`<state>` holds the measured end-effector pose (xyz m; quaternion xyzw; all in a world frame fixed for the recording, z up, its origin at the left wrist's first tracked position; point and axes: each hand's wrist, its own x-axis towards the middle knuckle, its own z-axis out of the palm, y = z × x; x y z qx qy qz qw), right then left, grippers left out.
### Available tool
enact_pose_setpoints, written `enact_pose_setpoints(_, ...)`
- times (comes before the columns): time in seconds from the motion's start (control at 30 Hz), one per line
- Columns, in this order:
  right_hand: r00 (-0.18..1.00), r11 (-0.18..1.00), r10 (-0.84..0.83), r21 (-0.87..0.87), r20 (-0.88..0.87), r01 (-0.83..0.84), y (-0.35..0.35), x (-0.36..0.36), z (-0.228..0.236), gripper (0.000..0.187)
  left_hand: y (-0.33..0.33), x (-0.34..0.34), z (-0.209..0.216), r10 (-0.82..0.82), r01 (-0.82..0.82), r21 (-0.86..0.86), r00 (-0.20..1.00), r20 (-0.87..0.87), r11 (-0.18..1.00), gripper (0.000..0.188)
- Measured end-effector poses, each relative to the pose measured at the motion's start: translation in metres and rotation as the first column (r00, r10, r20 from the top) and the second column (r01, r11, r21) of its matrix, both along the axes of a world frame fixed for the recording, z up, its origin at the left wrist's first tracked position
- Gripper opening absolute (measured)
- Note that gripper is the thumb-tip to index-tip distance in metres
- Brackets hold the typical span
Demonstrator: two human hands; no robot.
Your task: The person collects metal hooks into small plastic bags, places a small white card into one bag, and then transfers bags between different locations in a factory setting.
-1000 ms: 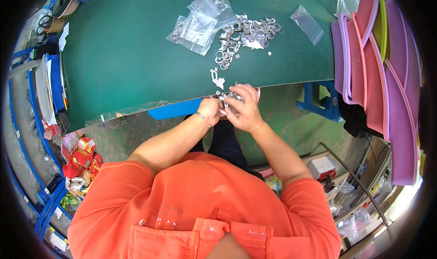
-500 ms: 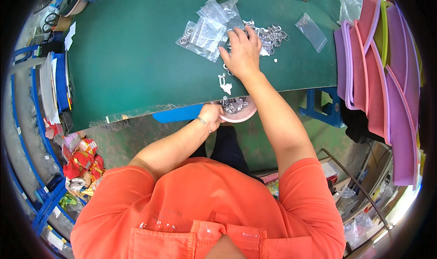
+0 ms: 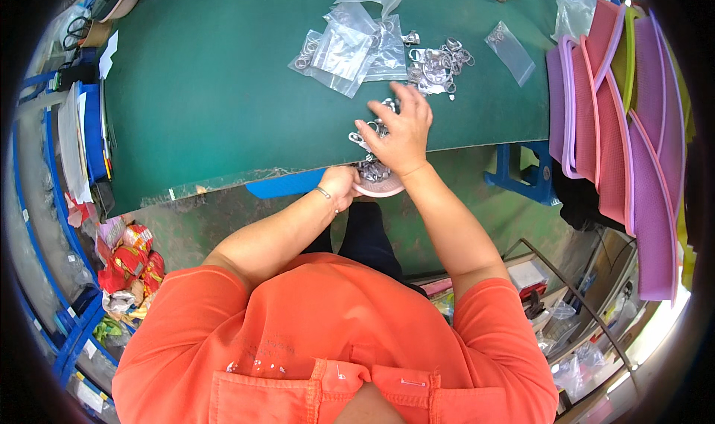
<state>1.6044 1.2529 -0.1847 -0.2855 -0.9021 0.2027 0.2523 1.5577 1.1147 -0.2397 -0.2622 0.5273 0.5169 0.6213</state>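
My left hand (image 3: 341, 185) grips the rim of a pale pink round bowl (image 3: 386, 189) held against the near edge of the table. Small silvery metal parts (image 3: 374, 171) lie inside the bowl. My right hand (image 3: 402, 135), fingers apart and bent, is just above the table edge. Loose metal rings and white bits (image 3: 365, 138) are beside and partly beneath its fingers. Farther back is a pile of metal rings and buckle-like pieces (image 3: 441, 65). Left of the pile, clear plastic bags (image 3: 344, 55) overlap, some with rings inside.
A small clear bag (image 3: 510, 54) lies on the green tabletop (image 3: 208, 89) to the right. Pink, purple and green ribbed panels (image 3: 618, 118) stand at the right edge. Below them is a blue stool (image 3: 525, 174). Papers and folders (image 3: 86, 141) stand at the left.
My right hand has moved from the far pile toward me and the bowl, with metal parts now under its fingers near the edge. My left hand keeps hold of the bowl.
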Motion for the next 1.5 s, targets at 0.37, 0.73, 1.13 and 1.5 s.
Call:
enact_pose_setpoints(0.37,0.916,0.891,0.380,-0.215,-0.130,-0.400,-0.038,0.063,-0.001,0.011,-0.004,-0.004,-0.006,-0.060,0.057,0.061,0.997,0.043,0.996,0.040)
enact_pose_setpoints(0.73,0.968,0.984,-0.139,0.141,0.209,0.111,0.087,-0.010,-0.007,0.039,-0.002,-0.002,-0.006,-0.020,0.021,-0.026,1.000,0.020,0.999,0.049)
enact_pose_setpoints(1.13,0.924,0.984,-0.176,-0.056,-0.340,0.166,0.060,0.028,-0.018,0.020,0.004,0.002,0.005,0.034,-0.034,-0.051,0.999,0.003,0.998,0.024)
enact_pose_setpoints(1.5,0.962,0.975,0.122,-0.154,-0.245,-0.163,-0.038,0.047,-0.010,0.024,0.006,0.000,0.003,-0.032,0.029,0.062,0.999,0.040,0.998,0.033)
